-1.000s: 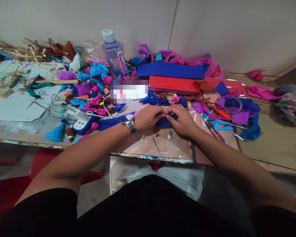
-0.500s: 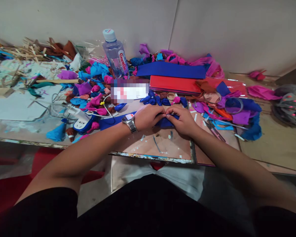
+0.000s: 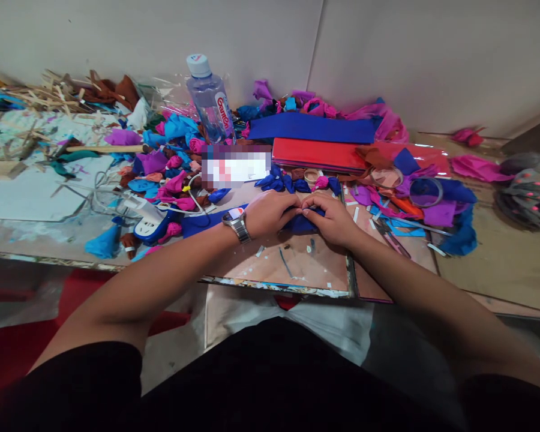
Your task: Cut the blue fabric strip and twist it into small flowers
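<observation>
My left hand (image 3: 272, 214), with a metal watch (image 3: 237, 224) on its wrist, is closed at the middle of the table. Opposite it, my right hand (image 3: 329, 220) is closed too, and the fingertips of both meet. Between them they pinch a dark blue piece of crepe paper (image 3: 300, 224), mostly covered by the fingers. A longer blue strip (image 3: 195, 225) lies flat under my left wrist. Just beyond the hands sit several twisted blue paper pieces (image 3: 276, 180) and a tape roll (image 3: 314, 176).
A water bottle (image 3: 209, 99) stands at the back, near a blue sheet (image 3: 312, 128) and a red stack (image 3: 319, 155). Left are a power strip (image 3: 150, 227) with cables and green-handled pliers (image 3: 72, 159). A utility knife (image 3: 391, 239) and clear tape roll (image 3: 426, 192) lie right.
</observation>
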{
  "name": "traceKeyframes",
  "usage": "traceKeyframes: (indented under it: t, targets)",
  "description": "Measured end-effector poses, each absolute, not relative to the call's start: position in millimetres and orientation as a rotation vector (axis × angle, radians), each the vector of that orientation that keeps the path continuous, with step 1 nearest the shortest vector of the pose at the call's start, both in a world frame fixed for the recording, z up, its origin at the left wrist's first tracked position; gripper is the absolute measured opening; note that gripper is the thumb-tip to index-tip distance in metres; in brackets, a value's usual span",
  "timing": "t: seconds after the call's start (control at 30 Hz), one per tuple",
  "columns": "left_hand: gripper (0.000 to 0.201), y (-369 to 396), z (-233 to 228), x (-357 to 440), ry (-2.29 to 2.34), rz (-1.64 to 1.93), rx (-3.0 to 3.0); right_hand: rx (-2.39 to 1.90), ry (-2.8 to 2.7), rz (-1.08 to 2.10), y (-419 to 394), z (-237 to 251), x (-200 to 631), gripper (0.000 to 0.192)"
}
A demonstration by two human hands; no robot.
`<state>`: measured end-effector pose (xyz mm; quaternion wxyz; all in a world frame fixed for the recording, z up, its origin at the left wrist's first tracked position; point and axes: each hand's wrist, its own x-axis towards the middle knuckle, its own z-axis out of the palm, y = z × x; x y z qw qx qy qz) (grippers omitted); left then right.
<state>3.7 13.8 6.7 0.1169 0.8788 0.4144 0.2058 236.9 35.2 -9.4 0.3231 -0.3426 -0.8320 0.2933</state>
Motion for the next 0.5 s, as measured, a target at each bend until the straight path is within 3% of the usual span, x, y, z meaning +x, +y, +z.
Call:
traceKeyframes:
  t: [0.5]
  targets:
    - [0.034, 15.1, 5.7, 4.5, 1.209, 0.601, 2.577, -0.926, -2.127, 0.854, 33.9, -8.9, 236.2, 0.014]
